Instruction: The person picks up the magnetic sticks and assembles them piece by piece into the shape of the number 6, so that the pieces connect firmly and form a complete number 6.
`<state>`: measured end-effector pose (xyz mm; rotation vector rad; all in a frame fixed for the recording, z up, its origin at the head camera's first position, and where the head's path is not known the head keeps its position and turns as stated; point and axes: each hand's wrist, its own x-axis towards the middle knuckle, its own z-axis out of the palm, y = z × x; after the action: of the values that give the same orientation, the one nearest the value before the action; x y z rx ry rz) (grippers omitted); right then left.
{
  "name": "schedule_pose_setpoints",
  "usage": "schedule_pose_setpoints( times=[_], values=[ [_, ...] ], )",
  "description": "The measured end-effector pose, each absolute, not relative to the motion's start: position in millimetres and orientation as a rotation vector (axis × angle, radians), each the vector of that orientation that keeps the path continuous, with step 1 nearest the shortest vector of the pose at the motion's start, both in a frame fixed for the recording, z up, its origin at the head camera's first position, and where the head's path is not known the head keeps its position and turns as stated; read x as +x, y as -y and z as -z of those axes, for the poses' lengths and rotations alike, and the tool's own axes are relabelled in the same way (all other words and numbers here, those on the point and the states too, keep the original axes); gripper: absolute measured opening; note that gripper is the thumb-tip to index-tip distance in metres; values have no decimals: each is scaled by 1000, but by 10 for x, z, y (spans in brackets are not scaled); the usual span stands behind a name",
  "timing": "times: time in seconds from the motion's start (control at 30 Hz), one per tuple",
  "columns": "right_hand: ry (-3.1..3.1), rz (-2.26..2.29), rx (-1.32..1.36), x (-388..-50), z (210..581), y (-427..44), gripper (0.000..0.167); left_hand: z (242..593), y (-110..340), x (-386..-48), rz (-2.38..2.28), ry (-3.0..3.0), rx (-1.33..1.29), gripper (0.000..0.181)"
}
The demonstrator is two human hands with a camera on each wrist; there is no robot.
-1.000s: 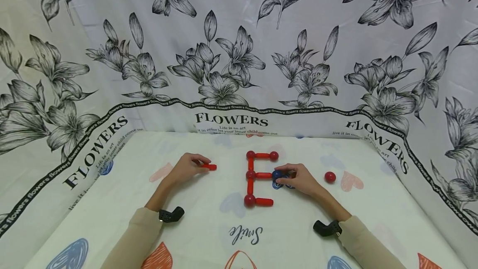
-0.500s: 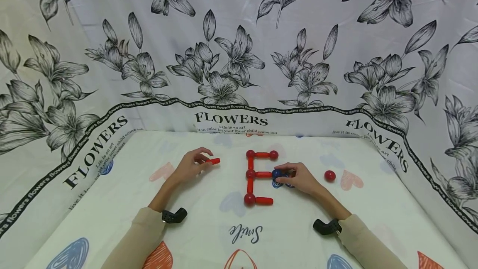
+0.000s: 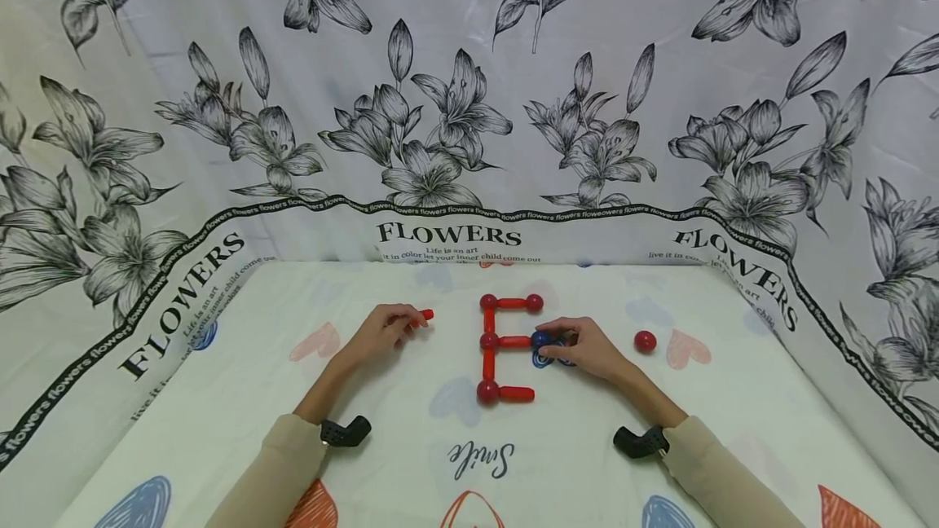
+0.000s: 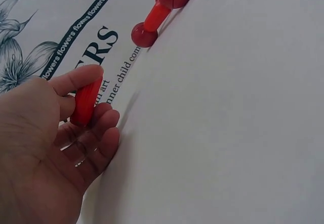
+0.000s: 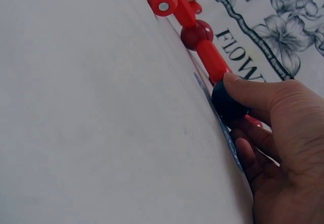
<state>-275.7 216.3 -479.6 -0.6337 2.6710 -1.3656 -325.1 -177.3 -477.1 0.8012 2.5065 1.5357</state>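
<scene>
Between the thumb and fingers of my left hand (image 3: 383,332) is a short red rod (image 4: 87,102), held left of the joined pieces. My right hand (image 3: 587,347) pinches a dark blue ball (image 3: 540,340), which touches the right end of the middle red rod (image 3: 514,341). Red balls and rods form an E-like shape on the cloth: a top rod (image 3: 511,303) ends in a red ball (image 3: 535,302), and the bottom rod (image 3: 517,393) has a bare right end. In the right wrist view a round silvery spot shows on a rod end (image 5: 163,6).
A loose red ball (image 3: 645,341) lies right of my right hand. White cloth (image 3: 411,463) with printed hearts and the word Smile covers the table. Behind it hangs a curtain (image 3: 469,104) printed with flowers.
My left hand has shifted slightly right and turned the red rod, so its fingers now cover more of it. The right hand stays on the blue ball. The head view has tilted slightly.
</scene>
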Motion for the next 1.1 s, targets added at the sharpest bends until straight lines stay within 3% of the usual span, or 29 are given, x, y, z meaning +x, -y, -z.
schedule_pose_setpoints(
  times=[0.3,0.53,0.8,1.1],
  values=[
    [-2688,1398,-595,-2876,4978,-2258,38,4751,1701,-3238,-1570,-2418,702,23],
    [-2682,1405,-609,-2888,4990,-2250,40,4727,1632,-3181,-1519,-2463,651,31],
    [-2694,1397,-629,-2896,5005,-2232,39,4574,1387,-3015,-1504,-2438,724,38],
    [-2707,1370,-648,-2883,4990,-2225,43,4338,1084,-2789,-1432,-2411,800,33]
  ],
)
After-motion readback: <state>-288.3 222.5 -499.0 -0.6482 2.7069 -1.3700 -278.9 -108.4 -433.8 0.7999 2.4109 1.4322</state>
